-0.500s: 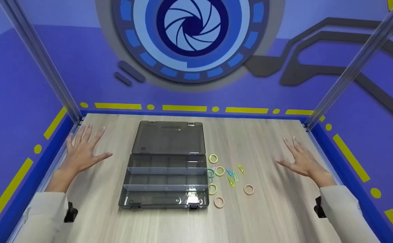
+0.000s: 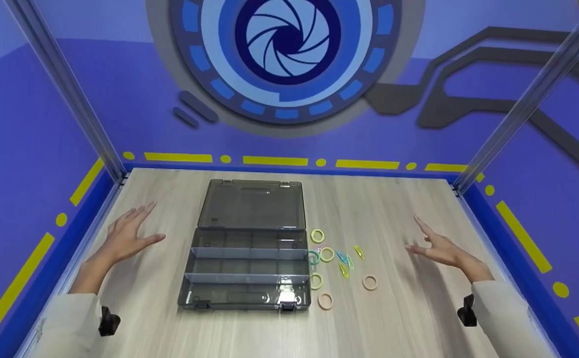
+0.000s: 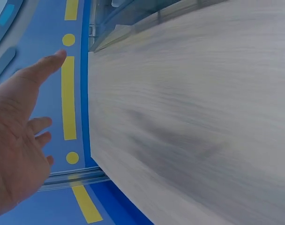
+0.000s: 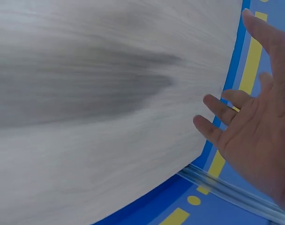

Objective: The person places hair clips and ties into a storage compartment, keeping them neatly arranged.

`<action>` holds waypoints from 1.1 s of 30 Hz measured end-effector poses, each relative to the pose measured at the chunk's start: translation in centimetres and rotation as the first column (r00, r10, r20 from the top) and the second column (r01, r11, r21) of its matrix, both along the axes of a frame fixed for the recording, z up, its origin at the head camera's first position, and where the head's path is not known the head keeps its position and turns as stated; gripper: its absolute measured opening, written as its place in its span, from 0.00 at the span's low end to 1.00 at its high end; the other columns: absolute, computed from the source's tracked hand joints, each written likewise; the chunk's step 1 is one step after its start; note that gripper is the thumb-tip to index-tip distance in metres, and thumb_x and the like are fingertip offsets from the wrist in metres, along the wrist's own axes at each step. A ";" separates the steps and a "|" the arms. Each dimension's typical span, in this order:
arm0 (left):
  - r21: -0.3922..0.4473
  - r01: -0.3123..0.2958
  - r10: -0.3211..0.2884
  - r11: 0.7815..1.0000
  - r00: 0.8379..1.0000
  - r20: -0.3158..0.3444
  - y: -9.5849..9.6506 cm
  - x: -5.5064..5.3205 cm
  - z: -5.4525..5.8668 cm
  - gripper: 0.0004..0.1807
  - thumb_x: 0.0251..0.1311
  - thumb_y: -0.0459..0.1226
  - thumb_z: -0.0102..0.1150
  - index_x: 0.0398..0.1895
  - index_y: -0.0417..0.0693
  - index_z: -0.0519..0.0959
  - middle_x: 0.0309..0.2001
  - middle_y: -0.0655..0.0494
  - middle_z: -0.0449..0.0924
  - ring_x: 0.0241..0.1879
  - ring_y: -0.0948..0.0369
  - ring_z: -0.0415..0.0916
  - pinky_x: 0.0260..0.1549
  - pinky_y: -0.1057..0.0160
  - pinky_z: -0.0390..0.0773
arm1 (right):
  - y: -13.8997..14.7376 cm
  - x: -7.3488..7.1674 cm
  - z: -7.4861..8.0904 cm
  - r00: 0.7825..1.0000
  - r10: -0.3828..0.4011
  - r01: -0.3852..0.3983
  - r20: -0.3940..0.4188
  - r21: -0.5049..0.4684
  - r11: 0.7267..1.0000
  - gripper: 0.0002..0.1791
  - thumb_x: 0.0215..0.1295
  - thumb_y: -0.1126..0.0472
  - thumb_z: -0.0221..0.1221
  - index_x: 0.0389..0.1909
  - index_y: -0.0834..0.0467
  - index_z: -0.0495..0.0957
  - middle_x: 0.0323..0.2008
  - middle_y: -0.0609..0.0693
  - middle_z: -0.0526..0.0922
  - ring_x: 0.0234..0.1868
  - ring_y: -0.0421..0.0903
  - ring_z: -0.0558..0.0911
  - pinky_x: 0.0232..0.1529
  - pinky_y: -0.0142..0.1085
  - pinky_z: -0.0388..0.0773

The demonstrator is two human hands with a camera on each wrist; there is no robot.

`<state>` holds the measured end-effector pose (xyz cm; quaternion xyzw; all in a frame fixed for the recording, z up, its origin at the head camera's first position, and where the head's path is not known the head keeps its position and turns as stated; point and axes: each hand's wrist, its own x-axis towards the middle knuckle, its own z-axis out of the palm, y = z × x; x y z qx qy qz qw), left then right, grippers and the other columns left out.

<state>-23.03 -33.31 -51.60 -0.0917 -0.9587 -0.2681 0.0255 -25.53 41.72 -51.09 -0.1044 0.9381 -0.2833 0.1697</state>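
Note:
A dark see-through compartment box (image 2: 249, 252) lies on the table with its lid (image 2: 252, 204) folded back. Small rings lie along its right side: a yellow ring (image 2: 317, 235), a green ring (image 2: 314, 257) and a pink ring (image 2: 370, 282) among several. Among them are snap hair clips, including a blue clip (image 2: 342, 257) and a yellow clip (image 2: 344, 270). Left of the box, my left hand (image 2: 126, 238) hovers above the table, thumb spread and holding nothing. My right hand (image 2: 441, 248) hovers to the right of the rings, also holding nothing, its fingers loosely extended in the right wrist view.
The wooden table (image 2: 398, 209) is bounded by blue-purple printed walls (image 2: 289, 144) at the back and sides. Metal posts stand at the back corners, such as the left post (image 2: 83, 109). A black wrist camera (image 2: 109, 321) sits on the left sleeve.
Both hands have turned from palms down with fingers spread to a more edgewise pose, palms more inward. The box, rings and clips stay in place on the table; the head view has shifted slightly.

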 end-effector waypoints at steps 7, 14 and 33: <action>0.170 -0.035 0.013 0.985 0.992 0.128 0.1 0.7 -2.2 0.44 0.67 0.48 0.64 0.79 0.40 0.56 0.72 0.25 0.61 0.71 0.27 0.57 0.64 0.23 0.56 | -0.2 0.8 -1.2 0.999 0.035 -0.030 0.036 -0.119 0.992 0.46 0.74 0.52 0.59 0.80 0.68 0.45 0.67 0.79 0.67 0.64 0.72 0.76 0.57 0.58 0.79; 0.366 -0.050 -0.052 0.929 0.963 0.265 0.8 1.5 -3.8 0.37 0.73 0.44 0.59 0.78 0.38 0.60 0.65 0.25 0.71 0.60 0.34 0.75 0.53 0.42 0.81 | -1.2 1.6 -3.2 0.989 0.133 -0.113 0.065 -0.242 0.964 0.35 0.76 0.57 0.57 0.73 0.75 0.59 0.56 0.73 0.81 0.53 0.59 0.86 0.51 0.40 0.84; 0.700 -0.131 -0.348 0.702 0.794 0.498 2.6 3.1 -6.8 0.33 0.76 0.45 0.54 0.78 0.40 0.61 0.71 0.36 0.68 0.56 0.60 0.80 0.49 0.57 0.83 | -5.5 2.9 -6.5 0.987 0.141 -0.107 0.081 -0.332 0.937 0.20 0.75 0.60 0.57 0.60 0.70 0.78 0.51 0.68 0.85 0.41 0.50 0.88 0.38 0.33 0.82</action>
